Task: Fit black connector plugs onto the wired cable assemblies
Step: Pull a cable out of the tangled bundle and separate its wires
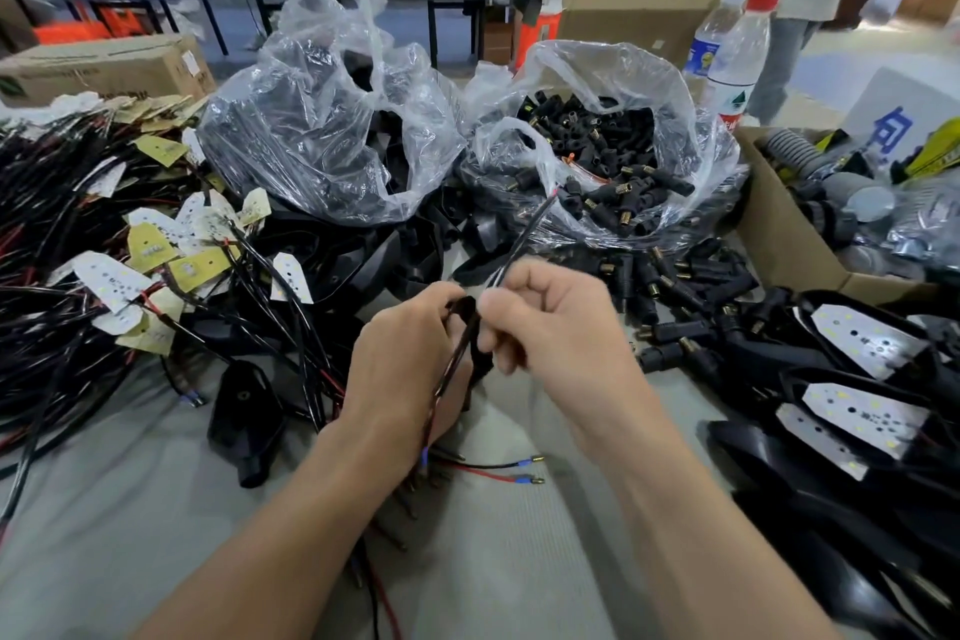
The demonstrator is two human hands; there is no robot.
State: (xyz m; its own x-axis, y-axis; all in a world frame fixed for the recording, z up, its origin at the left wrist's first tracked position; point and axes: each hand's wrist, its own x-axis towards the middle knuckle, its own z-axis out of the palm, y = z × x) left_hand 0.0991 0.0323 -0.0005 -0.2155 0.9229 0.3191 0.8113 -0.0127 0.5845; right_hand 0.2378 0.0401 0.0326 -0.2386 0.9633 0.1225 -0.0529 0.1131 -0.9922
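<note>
The cable (524, 237) is a thin dark pair with a red tip. It rises up and right from the pinch of the right hand (561, 322). The left hand (402, 359) curls round it, and below that hand red and black leads end in blue crimps (the dark piece between the hands is too blurred to name). Just beyond the grip, a clear bag (618, 68) holds black plugs (613, 156). Left of it, a second bag (311, 120) holds black parts.
</note>
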